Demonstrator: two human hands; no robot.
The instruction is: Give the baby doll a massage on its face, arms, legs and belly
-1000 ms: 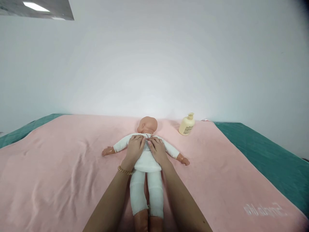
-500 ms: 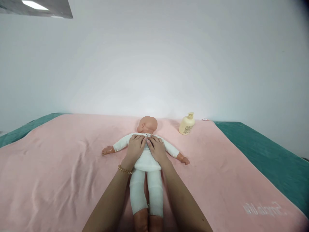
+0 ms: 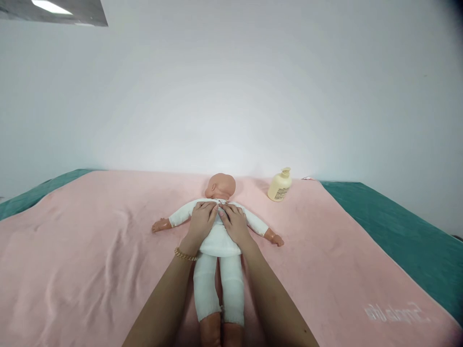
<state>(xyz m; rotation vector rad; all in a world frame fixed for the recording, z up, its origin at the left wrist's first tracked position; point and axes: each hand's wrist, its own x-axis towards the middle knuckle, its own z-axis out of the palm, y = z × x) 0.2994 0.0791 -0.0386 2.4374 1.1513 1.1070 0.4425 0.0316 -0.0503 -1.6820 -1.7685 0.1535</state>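
Note:
A baby doll [image 3: 220, 241] in white cloth lies face down, its head turned to the left and its arms spread wide. My left hand [image 3: 202, 219] rests flat on the left side of its upper back, fingers stretched out. On the right side of the upper back lies my right hand [image 3: 234, 220], also flat with its fingers extended. The two thumbs come close together over the middle of the back. A beaded bracelet [image 3: 185, 254] circles my left wrist.
Beneath the doll spreads a pink blanket [image 3: 325, 270], wrinkled on the left, over a green surface [image 3: 394, 226]. A pale yellow pump bottle [image 3: 279, 186] stands to the right of the doll's head. Behind everything rises a white wall [image 3: 231, 86].
My left wrist has shifted very slightly to the left. Both hands stay on the doll's back, and the doll and bottle look the same.

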